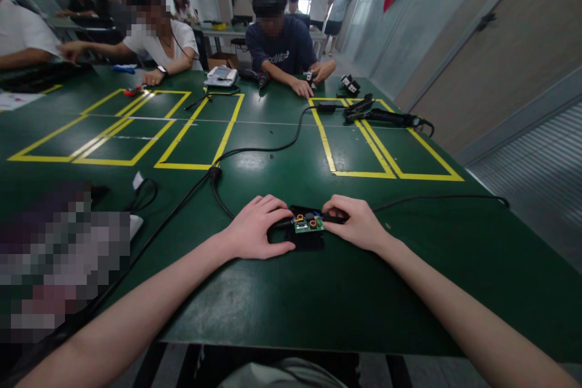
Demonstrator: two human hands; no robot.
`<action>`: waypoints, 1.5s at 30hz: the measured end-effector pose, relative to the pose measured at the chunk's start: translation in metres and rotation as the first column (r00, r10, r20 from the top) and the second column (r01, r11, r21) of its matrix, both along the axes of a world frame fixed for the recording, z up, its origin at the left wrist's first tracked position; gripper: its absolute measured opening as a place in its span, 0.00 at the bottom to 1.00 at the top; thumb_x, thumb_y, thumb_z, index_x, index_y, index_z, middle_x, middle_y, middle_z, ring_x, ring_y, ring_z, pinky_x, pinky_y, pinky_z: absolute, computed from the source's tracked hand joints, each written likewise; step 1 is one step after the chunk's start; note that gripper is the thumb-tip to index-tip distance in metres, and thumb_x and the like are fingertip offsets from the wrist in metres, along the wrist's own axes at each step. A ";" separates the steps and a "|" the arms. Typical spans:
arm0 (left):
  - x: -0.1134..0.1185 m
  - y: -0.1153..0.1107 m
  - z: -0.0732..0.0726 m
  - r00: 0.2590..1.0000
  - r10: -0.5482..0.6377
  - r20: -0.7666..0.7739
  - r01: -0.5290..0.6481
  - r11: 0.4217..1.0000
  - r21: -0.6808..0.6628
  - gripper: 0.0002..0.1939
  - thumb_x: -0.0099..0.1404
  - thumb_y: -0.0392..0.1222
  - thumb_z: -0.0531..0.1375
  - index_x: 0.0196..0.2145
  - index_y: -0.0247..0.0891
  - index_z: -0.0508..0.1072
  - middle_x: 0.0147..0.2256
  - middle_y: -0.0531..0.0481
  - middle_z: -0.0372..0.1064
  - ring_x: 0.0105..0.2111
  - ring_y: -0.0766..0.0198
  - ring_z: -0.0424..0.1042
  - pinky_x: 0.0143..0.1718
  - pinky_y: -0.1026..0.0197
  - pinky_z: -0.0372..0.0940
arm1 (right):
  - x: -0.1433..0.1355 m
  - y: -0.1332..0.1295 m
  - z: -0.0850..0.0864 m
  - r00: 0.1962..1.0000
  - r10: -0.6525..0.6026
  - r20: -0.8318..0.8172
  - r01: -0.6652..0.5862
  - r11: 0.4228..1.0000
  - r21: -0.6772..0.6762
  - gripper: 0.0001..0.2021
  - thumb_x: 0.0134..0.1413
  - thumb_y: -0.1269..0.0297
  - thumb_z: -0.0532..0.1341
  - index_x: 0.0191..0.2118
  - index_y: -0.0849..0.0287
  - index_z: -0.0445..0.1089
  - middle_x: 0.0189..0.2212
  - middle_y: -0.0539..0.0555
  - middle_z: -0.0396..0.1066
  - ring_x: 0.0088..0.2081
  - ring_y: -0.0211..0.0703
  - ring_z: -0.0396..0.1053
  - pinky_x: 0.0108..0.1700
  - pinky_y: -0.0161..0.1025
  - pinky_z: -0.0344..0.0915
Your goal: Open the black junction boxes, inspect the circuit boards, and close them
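Note:
A small green circuit board (pixel 309 224) with copper coils sits in an opened black plastic case (pixel 310 241) on the table in front of me. A black cable joins it at each end. My left hand (pixel 261 227) is at the left end, thumb at the case's near edge and fingers at the board's far corner, the cable end between them. My right hand (pixel 357 222) pinches the black cable end (pixel 335 218) at the board's right side. Its curled fingers hide part of the cable.
Yellow tape rectangles (pixel 364 174) mark the green table (pixel 254 297). A long black cable (pixel 259 150) with a splitter crosses it. A black tool with a cord (pixel 386 116) lies at the far right. People sit opposite, one person (pixel 286 42) handling a small object.

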State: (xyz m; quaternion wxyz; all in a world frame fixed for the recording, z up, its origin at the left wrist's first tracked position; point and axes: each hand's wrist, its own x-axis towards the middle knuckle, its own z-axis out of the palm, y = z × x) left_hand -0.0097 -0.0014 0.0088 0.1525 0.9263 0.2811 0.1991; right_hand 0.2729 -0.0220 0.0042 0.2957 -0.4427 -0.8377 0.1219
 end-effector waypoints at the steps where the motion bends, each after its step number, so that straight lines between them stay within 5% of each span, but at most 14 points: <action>1: -0.001 0.000 0.001 1.000 0.005 -0.014 -0.006 1.000 -0.014 0.28 0.61 0.60 0.67 0.52 0.38 0.75 0.51 0.41 0.73 0.49 0.49 0.71 0.52 0.47 0.65 | 0.002 0.001 0.000 1.000 -0.009 0.012 0.009 1.000 -0.017 0.04 0.57 0.65 0.65 0.33 0.57 0.71 0.25 0.49 0.69 0.25 0.37 0.65 0.28 0.35 0.61; 9: -0.005 0.001 0.007 0.999 0.010 -0.046 -0.014 0.997 -0.076 0.39 0.53 0.68 0.70 0.52 0.40 0.71 0.54 0.40 0.71 0.54 0.45 0.68 0.57 0.46 0.60 | 0.006 -0.003 0.007 0.990 0.127 -0.059 -0.133 0.984 -0.118 0.06 0.60 0.61 0.63 0.39 0.58 0.72 0.32 0.53 0.73 0.31 0.40 0.70 0.29 0.34 0.63; 19: -0.002 0.000 0.003 0.993 0.116 -0.034 -0.117 0.992 -0.041 0.30 0.56 0.67 0.69 0.42 0.41 0.68 0.45 0.45 0.71 0.46 0.50 0.69 0.49 0.48 0.62 | 0.002 -0.003 0.003 0.985 0.174 0.004 -0.173 0.979 -0.106 0.09 0.66 0.61 0.61 0.34 0.58 0.71 0.29 0.53 0.73 0.29 0.40 0.71 0.31 0.35 0.62; 26: -0.002 0.000 0.005 0.989 0.133 -0.063 -0.134 0.991 -0.006 0.25 0.59 0.64 0.67 0.39 0.40 0.68 0.41 0.47 0.70 0.42 0.52 0.68 0.46 0.50 0.62 | -0.001 -0.008 0.008 0.987 0.157 0.017 -0.154 0.983 -0.097 0.16 0.56 0.57 0.69 0.46 0.58 0.68 0.37 0.54 0.74 0.35 0.44 0.73 0.36 0.38 0.67; 37: -0.003 0.000 0.005 0.989 0.128 -0.069 -0.129 0.992 -0.002 0.22 0.59 0.60 0.67 0.38 0.40 0.67 0.40 0.47 0.68 0.41 0.52 0.66 0.45 0.50 0.61 | -0.004 -0.010 0.005 0.969 0.249 -0.013 -0.248 0.959 -0.138 0.17 0.52 0.55 0.72 0.39 0.58 0.69 0.34 0.52 0.72 0.33 0.42 0.71 0.34 0.36 0.63; 45: -0.004 0.000 0.007 0.990 0.111 -0.085 -0.114 0.993 -0.039 0.20 0.56 0.54 0.66 0.39 0.41 0.67 0.41 0.47 0.67 0.43 0.51 0.66 0.49 0.47 0.60 | -0.006 -0.008 0.002 0.979 0.201 -0.032 -0.203 0.978 -0.048 0.08 0.65 0.60 0.64 0.37 0.58 0.69 0.32 0.53 0.71 0.33 0.42 0.70 0.34 0.37 0.64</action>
